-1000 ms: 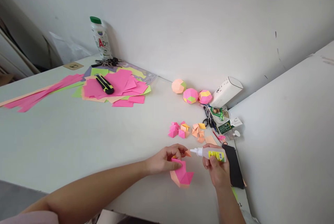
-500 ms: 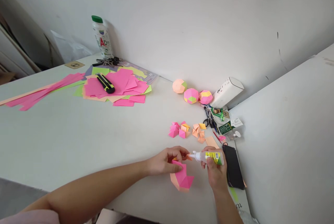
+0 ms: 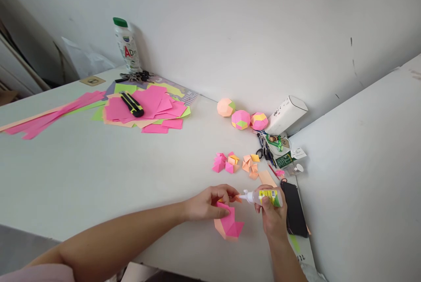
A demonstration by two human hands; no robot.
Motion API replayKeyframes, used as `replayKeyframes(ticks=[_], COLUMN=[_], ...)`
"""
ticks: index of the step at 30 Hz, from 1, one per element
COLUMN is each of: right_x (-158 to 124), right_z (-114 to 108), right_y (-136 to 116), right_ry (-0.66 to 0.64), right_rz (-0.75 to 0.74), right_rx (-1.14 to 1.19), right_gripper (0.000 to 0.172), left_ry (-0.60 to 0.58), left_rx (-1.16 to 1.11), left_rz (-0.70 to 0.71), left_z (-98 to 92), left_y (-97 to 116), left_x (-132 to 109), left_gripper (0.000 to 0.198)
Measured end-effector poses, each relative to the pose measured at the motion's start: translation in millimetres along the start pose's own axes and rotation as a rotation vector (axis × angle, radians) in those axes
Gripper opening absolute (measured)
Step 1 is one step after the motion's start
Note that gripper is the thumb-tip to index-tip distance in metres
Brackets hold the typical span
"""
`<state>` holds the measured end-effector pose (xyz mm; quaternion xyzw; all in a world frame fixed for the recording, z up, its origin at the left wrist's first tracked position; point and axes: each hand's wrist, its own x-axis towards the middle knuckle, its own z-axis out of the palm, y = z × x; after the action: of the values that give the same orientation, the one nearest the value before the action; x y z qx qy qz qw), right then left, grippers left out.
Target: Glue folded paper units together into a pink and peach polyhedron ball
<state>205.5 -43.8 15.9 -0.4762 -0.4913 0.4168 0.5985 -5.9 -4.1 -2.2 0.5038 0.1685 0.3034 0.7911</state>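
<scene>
My left hand is closed on a partly built folded-paper ball, pink on the near faces with peach below. A small orange paper flap sticks out at its fingertips. My right hand grips a clear glue bottle with a yellow and green label, tilted onto its side. The white nozzle points left and meets the orange flap, or lies very close to it. Just beyond the hands lie small folded pink paper pieces and peach paper pieces.
Three finished paper balls stand by the wall beside a white box. Scissors and a black pouch lie at right. Further left are a pink paper stack, a utility knife and a white bottle.
Both hands, the paper ball and the glue bottle hold nearly the same position. The view has shifted very slightly.
</scene>
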Motion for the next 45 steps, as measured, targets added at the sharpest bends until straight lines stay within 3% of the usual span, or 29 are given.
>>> replayKeyframes(ticks=[11, 25, 45], right_x=[4.3, 4.7, -1.6], right_z=[2.9, 1.1, 5.1], right_y=[-2.6, -1.9, -4.3], right_ry=[0.013, 0.053, 0.079], right_rz=[0.110, 0.128, -0.162], right_rx=[0.095, 0.076, -0.128], right_gripper=[0.018, 0.018, 0.018], left_ry=[0.002, 0.010, 0.023], left_rx=[-0.011, -0.020, -0.049], left_rz=[0.069, 0.111, 0.061], left_z=[-1.4, -4.1, -1.8], left_y=[-5.9, -6.3, -1.9], left_x=[1.1, 1.0, 1.6], left_gripper=[0.016, 0.017, 0.021])
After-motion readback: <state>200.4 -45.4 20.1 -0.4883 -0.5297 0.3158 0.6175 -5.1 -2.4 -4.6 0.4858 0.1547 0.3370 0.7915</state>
